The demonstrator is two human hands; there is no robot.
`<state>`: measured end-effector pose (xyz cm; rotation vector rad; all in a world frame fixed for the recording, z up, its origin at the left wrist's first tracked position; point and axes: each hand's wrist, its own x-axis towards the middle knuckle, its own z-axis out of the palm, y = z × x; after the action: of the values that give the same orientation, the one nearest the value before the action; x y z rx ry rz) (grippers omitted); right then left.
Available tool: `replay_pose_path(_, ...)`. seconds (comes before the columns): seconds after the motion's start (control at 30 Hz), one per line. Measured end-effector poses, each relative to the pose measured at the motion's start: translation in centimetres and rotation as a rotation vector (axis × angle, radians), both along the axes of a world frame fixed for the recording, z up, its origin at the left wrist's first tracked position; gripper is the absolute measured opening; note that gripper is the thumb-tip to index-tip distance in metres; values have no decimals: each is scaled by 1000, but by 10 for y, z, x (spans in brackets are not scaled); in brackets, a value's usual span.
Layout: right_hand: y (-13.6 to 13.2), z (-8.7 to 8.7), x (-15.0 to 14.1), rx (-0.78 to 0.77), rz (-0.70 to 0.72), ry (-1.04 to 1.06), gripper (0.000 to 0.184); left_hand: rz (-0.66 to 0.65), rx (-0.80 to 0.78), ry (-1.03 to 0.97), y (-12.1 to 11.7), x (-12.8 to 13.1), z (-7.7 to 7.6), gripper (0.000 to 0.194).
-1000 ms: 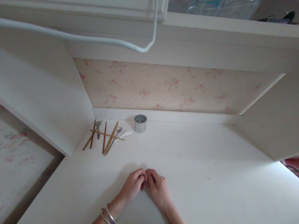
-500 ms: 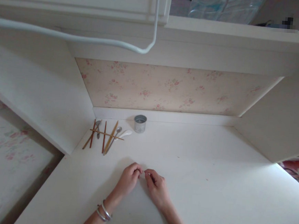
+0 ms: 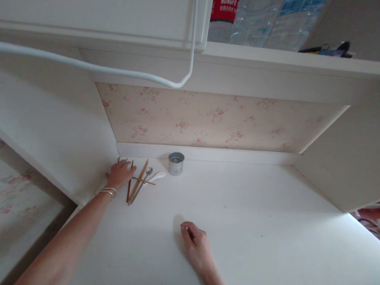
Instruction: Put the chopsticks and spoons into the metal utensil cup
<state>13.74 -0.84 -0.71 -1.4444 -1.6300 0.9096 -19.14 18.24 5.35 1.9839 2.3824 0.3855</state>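
Note:
My left hand (image 3: pixel 119 173), with bracelets at the wrist, reaches to the far left of the white desk (image 3: pixel 253 217) and lies over the left part of a pile of wooden chopsticks (image 3: pixel 139 181) and spoons; its fingers rest on them, partly curled. A metal spoon (image 3: pixel 147 172) and a white ceramic spoon (image 3: pixel 157 175) lie just right of the hand. A small perforated metal holder (image 3: pixel 176 163) stands upright by the back wall. My right hand (image 3: pixel 196 243) rests on the desk in the middle, fingers curled in, with nothing visible in it.
White side panels close in the desk on both sides. A shelf above carries plastic water bottles (image 3: pixel 252 15). A white cable (image 3: pixel 117 68) hangs across under the shelf. Floral wallpaper covers the back wall.
My left hand left my right hand at the desk's middle and stretched out to the far left onto the chopstick pile. The right hand stayed in place. The camera tilted upward a little.

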Motion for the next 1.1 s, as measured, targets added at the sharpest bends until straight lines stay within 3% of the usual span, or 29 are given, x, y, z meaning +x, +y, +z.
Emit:
replay_pose_path(0.17,1,1,0,-7,-30,8,35,-88,-134,-2,10,-4,-9,67)
replay_pose_path(0.4,2,2,-1,-9,-45,7,33,-183,-224,-4,11,28,-21,73)
replay_pose_path(0.63,1,4,0,9,-30,-15,31,-146,-252,-23,1,59,-24,67)
replay_pose_path(0.8,1,6,1,21,-20,-25,33,-180,-192,-56,-27,74,-33,56)
replay_pose_path(1.1,-3,4,2,31,27,-51,31,-236,-56,-13,-107,102,-42,46)
